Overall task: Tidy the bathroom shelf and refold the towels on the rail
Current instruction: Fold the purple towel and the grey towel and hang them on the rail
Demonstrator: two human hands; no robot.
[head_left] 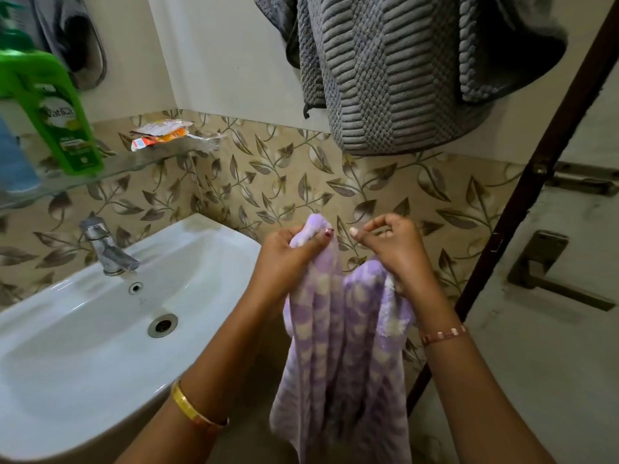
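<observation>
A lilac and white checked towel (338, 346) hangs down in front of me, to the right of the basin. My left hand (288, 259) grips its bunched top corner. My right hand (393, 249) is closed just beside it, with the towel's other edge caught under the palm and wrist. A grey ribbed towel (388, 72) hangs bunched on the wall above. The glass shelf (140, 164) at the left carries a green bottle (57, 108), a blue container (13, 155) and crumpled sachets (164, 133).
A white basin (100, 323) with a chrome tap (104, 246) fills the lower left. A dark-framed door (552, 296) with a lever handle (549, 272) and a bolt stands at the right. Leaf-patterned tiles cover the wall behind.
</observation>
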